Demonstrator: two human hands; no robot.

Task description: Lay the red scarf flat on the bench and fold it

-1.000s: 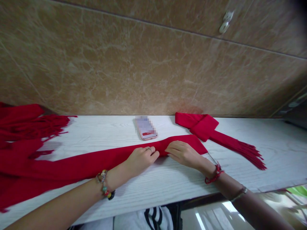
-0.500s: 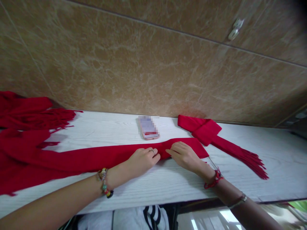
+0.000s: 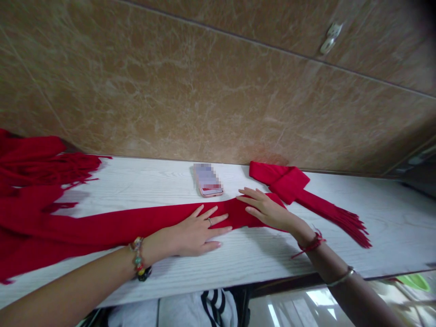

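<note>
A long red scarf lies flattened into a band along the white table. My left hand rests palm down over its middle, fingers spread, the thumb past the near edge. Further right, my right hand is also spread on the band close to its right end, fingers stretched to the left. Beyond that end lies another red scarf, folded over on itself, with its fringe trailing to the right. Both hands are open, neither gripping the cloth.
A phone lies behind the scarf, near the marbled wall. More bunched red fabric with a fringe is heaped at the far left. A white fitting is on the wall. Below the table's front edge is striped cloth.
Both hands have gone from curled, pinching fingers at the scarf's near edge to flat, spread fingers on it. My right hand has moved slightly up and away from the near edge.
</note>
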